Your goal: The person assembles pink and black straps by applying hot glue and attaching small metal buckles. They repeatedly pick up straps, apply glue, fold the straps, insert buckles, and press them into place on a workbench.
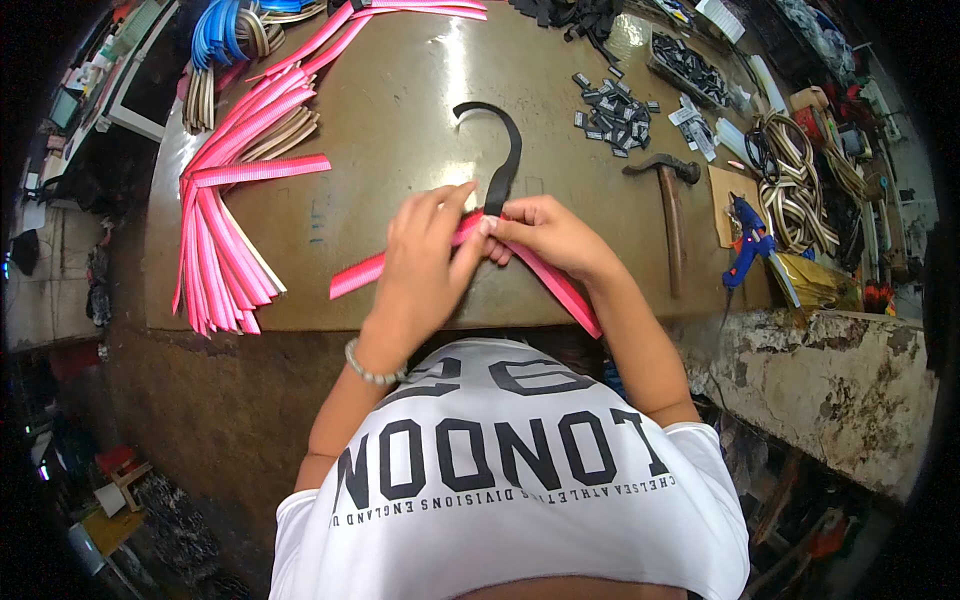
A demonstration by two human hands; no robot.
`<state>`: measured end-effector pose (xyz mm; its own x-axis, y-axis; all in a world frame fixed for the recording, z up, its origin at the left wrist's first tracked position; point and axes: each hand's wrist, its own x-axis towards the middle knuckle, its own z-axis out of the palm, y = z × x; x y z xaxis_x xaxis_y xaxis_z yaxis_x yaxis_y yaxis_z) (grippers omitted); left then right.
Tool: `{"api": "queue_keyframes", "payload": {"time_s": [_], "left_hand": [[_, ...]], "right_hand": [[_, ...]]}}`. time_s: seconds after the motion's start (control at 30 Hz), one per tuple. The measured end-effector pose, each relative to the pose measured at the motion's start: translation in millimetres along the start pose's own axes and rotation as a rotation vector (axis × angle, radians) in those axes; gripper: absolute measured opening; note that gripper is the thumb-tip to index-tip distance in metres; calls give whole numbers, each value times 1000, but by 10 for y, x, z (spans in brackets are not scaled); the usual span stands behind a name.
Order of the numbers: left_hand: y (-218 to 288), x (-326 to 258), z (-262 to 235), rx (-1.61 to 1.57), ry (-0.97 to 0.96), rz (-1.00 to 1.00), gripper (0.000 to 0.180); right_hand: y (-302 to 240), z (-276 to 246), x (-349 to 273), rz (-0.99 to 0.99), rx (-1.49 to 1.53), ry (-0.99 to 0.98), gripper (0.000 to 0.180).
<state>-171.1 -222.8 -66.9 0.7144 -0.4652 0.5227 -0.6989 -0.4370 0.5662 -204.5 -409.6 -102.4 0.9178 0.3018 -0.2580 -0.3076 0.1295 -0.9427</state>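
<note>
Webbing (561,284), pink, held between both hands (418,240) (557,238), black strap (512,160) curving out beyond

Dark block capitals (500,455) and numerals (545,375), plus a smaller line of lettering (450,509), on a white shirt (540,545)

Pink straps (230,174) are lying on my brown table (390,130) — a hammer (673,225) and small black pieces (618,118) are resting to my right.

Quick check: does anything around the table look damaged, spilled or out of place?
The pale ledge at lower right looks damaged: its surface is blotched and flaking. Small black pieces lie scattered on the table, though perhaps deliberately.
</note>
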Motion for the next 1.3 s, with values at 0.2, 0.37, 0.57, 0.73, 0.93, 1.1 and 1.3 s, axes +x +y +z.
{"api": "queue_keyframes", "payload": {"time_s": [0.2, 0.37, 0.57, 0.73, 0.93, 1.1, 1.3], "left_hand": [[-170, -54, 40, -369, -471, -387, 22], [-227, -136, 273, -160, -271, -216, 17], [-323, -238, 392, 116, -147, -147, 15], [-319, -288, 452, 173, -74, -166, 15], [-320, -277, 441, 98, -115, -136, 14], [-339, -272, 446, 120, -174, -85, 20], [-313, -280, 448, 143, -140, -96, 21]], "right_hand": [[-181, -22, 112, 225, -39, 195, 34], [-224, 101, -18, -468, -495, 454, 15], [76, 404, -65, -266, -595, 559, 45], [291, 373, 64, -417, -919, 679, 36], [289, 464, -238, -554, -1275, 539, 31], [175, 569, -384, -349, -1258, 415, 37], [63, 443, -793, -367, -896, -97, 32]]}}
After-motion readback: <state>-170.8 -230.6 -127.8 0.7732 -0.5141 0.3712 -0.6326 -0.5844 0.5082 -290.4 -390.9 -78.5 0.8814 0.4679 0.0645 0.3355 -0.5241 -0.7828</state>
